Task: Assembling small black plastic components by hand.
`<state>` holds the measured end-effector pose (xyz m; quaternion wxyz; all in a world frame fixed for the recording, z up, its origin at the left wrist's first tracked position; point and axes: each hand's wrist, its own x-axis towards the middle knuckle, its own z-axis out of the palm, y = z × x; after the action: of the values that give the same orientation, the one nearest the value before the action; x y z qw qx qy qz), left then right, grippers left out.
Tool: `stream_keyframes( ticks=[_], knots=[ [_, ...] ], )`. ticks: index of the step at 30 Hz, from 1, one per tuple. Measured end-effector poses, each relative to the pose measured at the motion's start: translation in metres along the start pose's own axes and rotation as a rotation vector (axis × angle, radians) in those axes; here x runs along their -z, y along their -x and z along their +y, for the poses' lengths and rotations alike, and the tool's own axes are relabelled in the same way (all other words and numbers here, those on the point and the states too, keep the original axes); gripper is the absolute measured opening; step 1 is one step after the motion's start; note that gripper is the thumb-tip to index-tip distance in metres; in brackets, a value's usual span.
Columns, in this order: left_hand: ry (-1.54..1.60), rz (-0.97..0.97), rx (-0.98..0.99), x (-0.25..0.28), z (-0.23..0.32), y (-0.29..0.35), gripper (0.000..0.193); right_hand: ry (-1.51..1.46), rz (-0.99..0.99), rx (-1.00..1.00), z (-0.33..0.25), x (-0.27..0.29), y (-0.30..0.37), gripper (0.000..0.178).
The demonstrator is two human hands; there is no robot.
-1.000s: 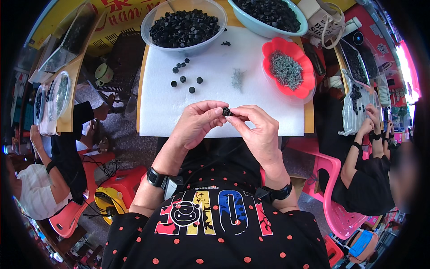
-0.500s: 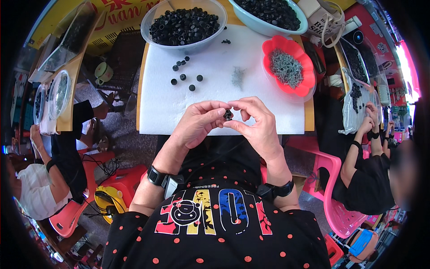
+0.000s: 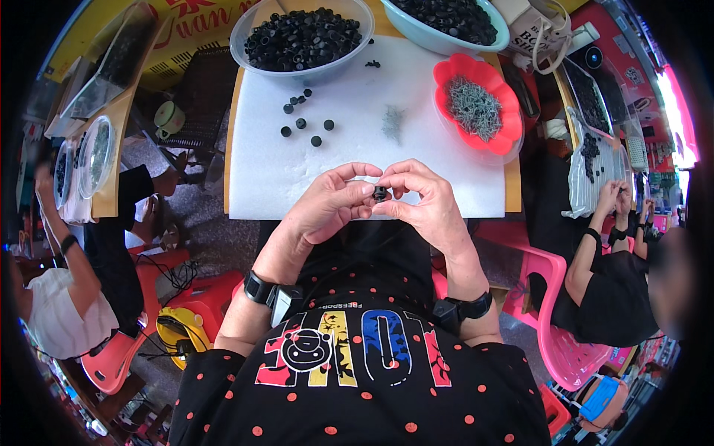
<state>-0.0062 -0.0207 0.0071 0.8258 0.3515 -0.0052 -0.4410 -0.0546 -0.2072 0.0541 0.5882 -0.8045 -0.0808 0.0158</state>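
Observation:
Just above the table's near edge, a small black plastic part [image 3: 380, 193] is pinched between both hands. My left hand [image 3: 336, 199] grips it from the left, thumb and fingers closed. From the right, my right hand [image 3: 421, 195] holds it with thumb below and fingers above. Its finer shape is partly covered by the fingertips. Several round black caps [image 3: 300, 123] lie loose on the white foam sheet [image 3: 260, 178] beyond my left hand. A small heap of thin screws [image 3: 393, 122] lies on the sheet beyond my hands.
A clear bowl [image 3: 236, 52] of black parts stands at the far left, a pale blue basin [image 3: 500, 44] of similar parts at the far right. A red scalloped dish [image 3: 512, 126] holds many screws. Co-workers sit on both sides; a pink chair [image 3: 547, 320] stands at right.
The black part has turned slightly between my fingers and now sits more upright. My hands stay nearly in place. The left co-worker's arm has risen.

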Motion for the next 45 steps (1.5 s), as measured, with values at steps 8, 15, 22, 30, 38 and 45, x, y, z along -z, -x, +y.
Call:
stream_keyframes(
  ticks=[8,15,22,30,38,45],
  knots=[
    [0.093,-0.018,0.004,0.002,-0.003,-0.001,0.037,-0.005,-0.012,0.042,0.004,-0.002,-0.003,0.027],
    [0.152,0.026,-0.017,0.005,-0.011,-0.004,0.038,0.095,0.002,0.117,0.013,-0.004,-0.002,0.026],
    [0.072,0.097,-0.052,0.008,-0.009,-0.008,0.043,0.259,0.042,0.211,0.020,-0.011,-0.004,0.028],
    [-0.051,0.132,-0.061,0.003,-0.001,-0.009,0.044,0.395,0.104,0.349,0.032,-0.014,-0.005,0.035],
    [-0.239,0.145,-0.075,0.002,-0.001,-0.015,0.041,0.442,0.243,0.433,0.052,-0.022,-0.006,0.033],
    [-0.096,0.215,0.019,0.005,0.002,-0.015,0.044,0.242,0.138,0.191,0.038,-0.015,-0.006,0.022]
  ],
)
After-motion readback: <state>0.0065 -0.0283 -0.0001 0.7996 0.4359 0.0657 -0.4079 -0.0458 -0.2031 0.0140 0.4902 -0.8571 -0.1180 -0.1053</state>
